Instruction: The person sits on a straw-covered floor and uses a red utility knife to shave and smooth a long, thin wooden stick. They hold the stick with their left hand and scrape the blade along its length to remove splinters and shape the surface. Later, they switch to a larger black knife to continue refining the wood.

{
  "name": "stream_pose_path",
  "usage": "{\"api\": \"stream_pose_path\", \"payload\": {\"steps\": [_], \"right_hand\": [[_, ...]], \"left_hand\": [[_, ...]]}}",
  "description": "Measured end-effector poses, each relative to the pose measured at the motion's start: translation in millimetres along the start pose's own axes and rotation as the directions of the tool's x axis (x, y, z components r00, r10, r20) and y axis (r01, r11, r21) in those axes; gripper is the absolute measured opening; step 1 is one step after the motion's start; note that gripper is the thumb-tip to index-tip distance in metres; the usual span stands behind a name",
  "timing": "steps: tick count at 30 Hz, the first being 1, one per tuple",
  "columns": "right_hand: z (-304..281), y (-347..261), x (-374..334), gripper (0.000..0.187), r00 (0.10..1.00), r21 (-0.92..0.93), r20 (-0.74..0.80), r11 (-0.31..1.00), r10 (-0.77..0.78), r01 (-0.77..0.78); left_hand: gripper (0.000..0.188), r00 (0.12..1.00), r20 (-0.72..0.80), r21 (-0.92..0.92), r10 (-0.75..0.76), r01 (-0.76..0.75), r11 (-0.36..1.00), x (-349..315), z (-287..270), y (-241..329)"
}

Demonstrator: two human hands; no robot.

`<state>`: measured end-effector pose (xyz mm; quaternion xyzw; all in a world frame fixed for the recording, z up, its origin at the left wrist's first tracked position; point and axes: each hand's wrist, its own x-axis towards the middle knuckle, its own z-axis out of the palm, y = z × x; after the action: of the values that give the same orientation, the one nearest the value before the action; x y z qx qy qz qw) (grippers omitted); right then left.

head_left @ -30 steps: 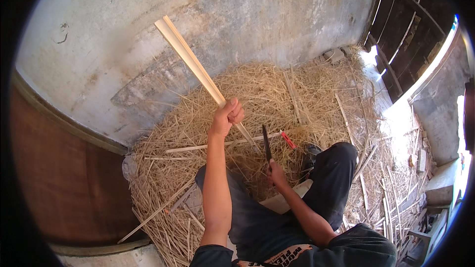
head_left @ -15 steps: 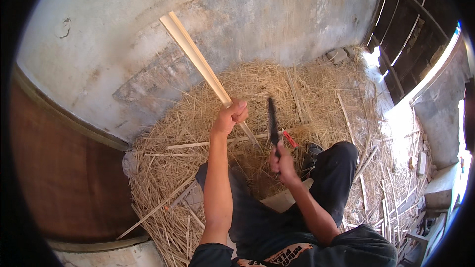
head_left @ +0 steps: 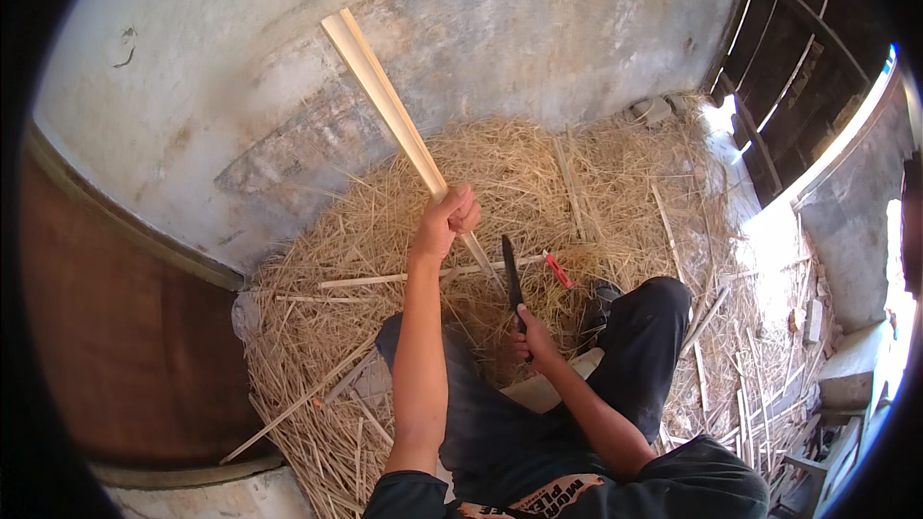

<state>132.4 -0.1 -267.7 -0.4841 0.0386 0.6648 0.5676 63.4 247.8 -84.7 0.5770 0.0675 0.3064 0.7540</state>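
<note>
A long pale split bamboo piece (head_left: 389, 106) slants upward to the far left, with my left hand (head_left: 449, 219) closed around its lower part. Below that fist its thinner end runs down toward my lap. My right hand (head_left: 536, 341) grips the handle of a dark-bladed knife (head_left: 512, 269), whose blade points up and away from me. The blade stands just right of the bamboo's lower end; whether they touch I cannot tell. A red-handled tool (head_left: 559, 270) lies on the shavings to the right of the knife.
Bamboo shavings (head_left: 519, 159) cover the floor around my bent legs, with loose strips (head_left: 385, 280) among them. A stained wall (head_left: 538, 38) rises at the far side. To the left is a brown panel (head_left: 125, 327); several rubble blocks (head_left: 814, 321) lie at the right.
The knife has moved down and slightly left with my right hand, nearer the bamboo's lower end. My left hand keeps its hold, and the bamboo's top has shifted slightly up and right.
</note>
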Motion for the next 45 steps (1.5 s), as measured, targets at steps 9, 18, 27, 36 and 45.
{"api": "stream_pose_path", "payload": {"steps": [9, 18, 27, 36, 45], "right_hand": [[-33, -12, -6, 0.033, 0.971, 0.060, -0.124, 0.975, -0.205, 0.213], [-19, -2, -18, 0.034, 0.965, -0.050, -0.090, 0.969, -0.246, 0.242], [4, -9, -12, 0.039, 0.957, -0.115, -0.002, 0.950, -0.291, 0.289], [64, -59, -50, 0.038, 0.583, -0.004, -0.133, 0.589, -0.802, 0.808], [30, -48, -23, 0.036, 0.936, -0.106, 0.013, 0.930, -0.353, 0.352]], "left_hand": [[0.049, 0.969, -0.093, -0.015, 0.229, -0.232, 0.973, 4, 19, 25], [0.022, 0.903, -0.301, 0.273, 0.307, -0.227, 0.935, 6, 31, 33], [0.026, 0.862, -0.368, 0.414, 0.349, -0.185, 0.891, 18, 32, 18], [0.065, 0.791, -0.536, 0.278, 0.295, -0.165, 0.946, 26, 31, 2], [0.064, 0.763, -0.567, 0.305, 0.311, -0.156, 0.939, 27, 37, -4]]}}
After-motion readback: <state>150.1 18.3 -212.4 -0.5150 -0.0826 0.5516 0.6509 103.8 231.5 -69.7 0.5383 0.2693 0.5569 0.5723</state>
